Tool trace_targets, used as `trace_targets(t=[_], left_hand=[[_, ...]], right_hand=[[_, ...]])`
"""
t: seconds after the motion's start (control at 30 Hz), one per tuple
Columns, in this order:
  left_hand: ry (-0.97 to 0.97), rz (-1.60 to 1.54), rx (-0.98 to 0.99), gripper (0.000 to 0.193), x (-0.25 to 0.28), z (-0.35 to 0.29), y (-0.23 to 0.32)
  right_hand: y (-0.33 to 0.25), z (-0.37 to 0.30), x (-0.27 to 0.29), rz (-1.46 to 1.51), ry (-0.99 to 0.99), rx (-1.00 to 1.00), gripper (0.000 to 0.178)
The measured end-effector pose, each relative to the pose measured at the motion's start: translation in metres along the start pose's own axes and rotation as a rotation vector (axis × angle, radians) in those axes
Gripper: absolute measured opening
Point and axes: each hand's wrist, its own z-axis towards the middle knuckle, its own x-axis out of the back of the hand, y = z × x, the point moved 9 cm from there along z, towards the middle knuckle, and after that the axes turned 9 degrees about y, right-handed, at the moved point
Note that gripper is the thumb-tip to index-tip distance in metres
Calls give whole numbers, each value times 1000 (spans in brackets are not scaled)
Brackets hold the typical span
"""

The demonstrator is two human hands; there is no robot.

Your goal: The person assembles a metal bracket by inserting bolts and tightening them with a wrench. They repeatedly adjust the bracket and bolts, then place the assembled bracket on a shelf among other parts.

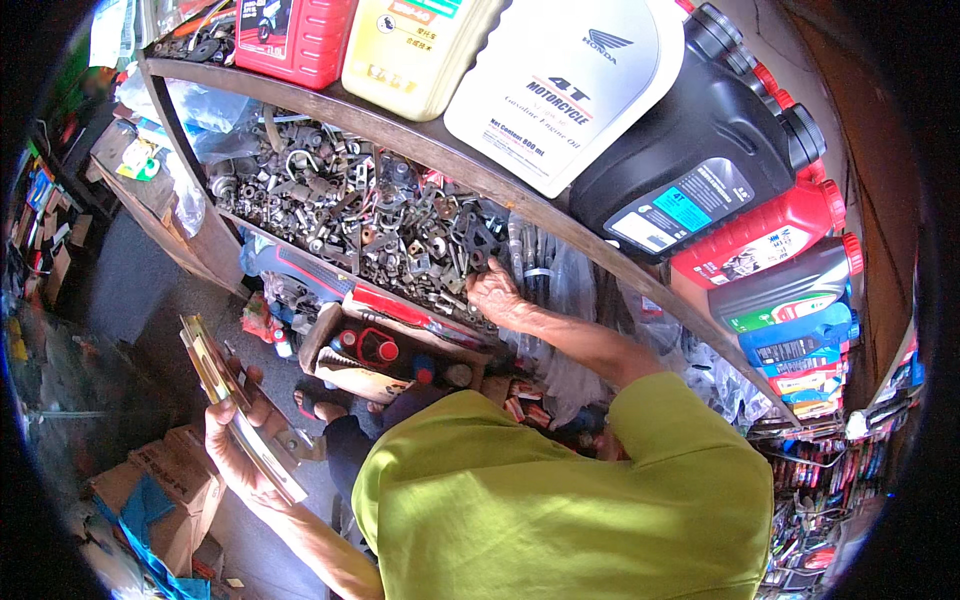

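Observation:
My left hand (238,448), out at the left above the floor, is closed round a long flat metal piece (243,420). The piece is narrow, silver and brass-coloured, and held at a slant; a smaller metal plate (297,443) sticks out beside it. My right hand (495,295) reaches to the near right edge of a heap of small metal parts (360,215) on a shelf. Its fingers are bent together among the parts, and whatever they pinch is too small to make out. Nuts, bolts, brackets and springs lie mixed in the heap.
Above the heap runs a shelf edge (420,140) carrying a white oil jug (560,90), a black jug (690,160) and several others. Below stands a cardboard box (350,372) with bottles. Clear plastic-wrapped items (570,310) hang right of my hand. Cardboard cartons (165,490) lie lower left.

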Motion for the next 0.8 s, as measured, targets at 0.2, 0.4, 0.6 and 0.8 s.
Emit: trace_targets(t=[0.2, 0.4, 0.6, 0.8], left_hand=[[20, -12, -13, 51, 3, 1, 3], [63, -9, -36, 49, 11, 2, 5], [64, -26, 12, 51, 11, 6, -3], [80, -46, 13, 50, 8, 6, -8]], right_hand=[[-3, 3, 15, 207, 53, 144, 10], [32, 31, 29, 245, -152, -169, 5], [103, 69, 53, 775, -189, -775, 21], [132, 98, 52, 1205, -180, -908, 33]])
